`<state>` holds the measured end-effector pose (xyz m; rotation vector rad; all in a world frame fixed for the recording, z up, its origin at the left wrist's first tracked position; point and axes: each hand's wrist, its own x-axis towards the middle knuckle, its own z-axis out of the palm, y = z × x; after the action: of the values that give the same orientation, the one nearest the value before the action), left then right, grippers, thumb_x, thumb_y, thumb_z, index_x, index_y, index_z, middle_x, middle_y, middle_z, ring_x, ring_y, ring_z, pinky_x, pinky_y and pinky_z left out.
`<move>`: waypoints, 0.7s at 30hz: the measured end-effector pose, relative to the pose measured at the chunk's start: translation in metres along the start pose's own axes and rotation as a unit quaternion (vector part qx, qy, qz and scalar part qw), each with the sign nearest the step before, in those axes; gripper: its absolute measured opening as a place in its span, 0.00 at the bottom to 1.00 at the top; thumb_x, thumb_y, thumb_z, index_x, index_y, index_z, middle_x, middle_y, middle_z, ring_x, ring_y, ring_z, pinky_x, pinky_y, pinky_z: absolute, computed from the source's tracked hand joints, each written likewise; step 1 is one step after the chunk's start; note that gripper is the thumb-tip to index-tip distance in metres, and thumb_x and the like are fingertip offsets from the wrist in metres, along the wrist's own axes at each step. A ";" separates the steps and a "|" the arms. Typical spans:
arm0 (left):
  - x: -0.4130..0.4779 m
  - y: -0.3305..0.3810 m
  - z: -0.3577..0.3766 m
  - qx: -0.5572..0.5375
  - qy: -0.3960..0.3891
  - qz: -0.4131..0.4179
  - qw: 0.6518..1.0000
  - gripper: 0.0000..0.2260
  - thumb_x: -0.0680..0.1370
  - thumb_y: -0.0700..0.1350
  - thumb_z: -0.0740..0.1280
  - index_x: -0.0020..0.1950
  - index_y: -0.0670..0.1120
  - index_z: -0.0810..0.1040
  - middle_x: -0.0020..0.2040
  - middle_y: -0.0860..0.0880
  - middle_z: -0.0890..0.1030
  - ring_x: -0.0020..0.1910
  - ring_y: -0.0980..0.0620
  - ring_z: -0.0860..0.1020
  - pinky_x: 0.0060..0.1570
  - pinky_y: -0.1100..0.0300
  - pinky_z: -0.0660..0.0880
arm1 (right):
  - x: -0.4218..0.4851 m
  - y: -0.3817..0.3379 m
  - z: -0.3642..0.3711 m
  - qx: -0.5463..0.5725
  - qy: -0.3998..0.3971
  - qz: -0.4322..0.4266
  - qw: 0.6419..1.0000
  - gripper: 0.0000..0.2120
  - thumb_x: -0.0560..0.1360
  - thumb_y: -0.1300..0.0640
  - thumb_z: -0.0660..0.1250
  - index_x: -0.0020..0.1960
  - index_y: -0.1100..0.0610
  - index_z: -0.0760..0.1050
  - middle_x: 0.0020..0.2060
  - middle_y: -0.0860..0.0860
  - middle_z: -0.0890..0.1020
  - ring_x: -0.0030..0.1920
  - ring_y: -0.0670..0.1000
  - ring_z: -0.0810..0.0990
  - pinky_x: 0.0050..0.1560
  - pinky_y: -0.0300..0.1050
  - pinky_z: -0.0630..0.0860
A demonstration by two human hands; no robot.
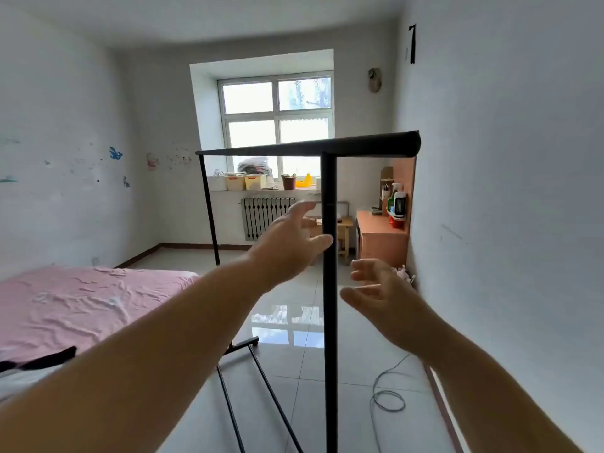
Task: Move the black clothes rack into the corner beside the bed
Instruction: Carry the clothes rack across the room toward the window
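Bare skin on both sides of the pole: your left hand sits at 9 o'clock of the near upright, fingers spread wide, thumb tip right at the pole's edge; can't tell if it actually touches. Nothing gripped. Your right hand is at 3 o'clock of the same upright, a bit lower, palm facing the pole, fingers loosely curled and apart, just beside the metal with a visible gap. Also holding nothing. That upright belongs to the black clothes rack, which stands on the tiled floor mid-room, top bar running from near you out toward 11 o'clock, far upright ending past the bed's foot. Base rails run along the floor at 6 to 7 o'clock of your hands. Bed with pink sheet is at 8 o'clock, against the left wall; open floor corner beyond it at 10 o'clock. Window and radiator at 12 o'clock on the back wall. Desk at 2 o'clock against the right wall. Grey cable coiled on the floor at 5 o'clock.
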<state>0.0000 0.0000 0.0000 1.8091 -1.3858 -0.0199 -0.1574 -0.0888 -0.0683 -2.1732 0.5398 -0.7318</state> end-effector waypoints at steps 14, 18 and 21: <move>0.057 0.025 0.026 0.220 0.054 -0.077 0.971 0.23 0.76 0.50 0.65 0.65 0.38 0.68 0.56 0.40 0.78 0.53 0.40 0.78 0.45 0.52 0.72 | 0.064 0.058 0.060 -0.055 -0.074 0.092 0.991 0.10 0.79 0.55 0.61 0.60 0.54 0.67 0.52 0.51 0.79 0.54 0.54 0.78 0.58 0.52 0.74; 0.070 0.024 0.027 0.251 0.027 -0.093 0.963 0.22 0.76 0.48 0.64 0.64 0.36 0.69 0.56 0.37 0.79 0.52 0.37 0.79 0.48 0.48 0.76 | 0.074 0.071 0.070 -0.067 -0.038 0.079 0.994 0.04 0.81 0.55 0.56 0.54 0.50 0.67 0.39 0.39 0.76 0.44 0.46 0.77 0.46 0.44 0.72; 0.075 0.020 0.024 0.212 0.002 -0.113 0.971 0.21 0.76 0.48 0.64 0.62 0.35 0.70 0.50 0.38 0.80 0.46 0.38 0.81 0.48 0.44 0.79 | 0.081 0.076 0.079 -0.081 -0.020 0.074 0.994 0.03 0.81 0.56 0.55 0.53 0.49 0.66 0.34 0.37 0.73 0.37 0.39 0.73 0.38 0.38 0.67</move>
<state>0.0017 -0.0753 0.0305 2.3127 -1.2389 0.1743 -0.0565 -0.1410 -0.1433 -2.2620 0.7542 -0.5810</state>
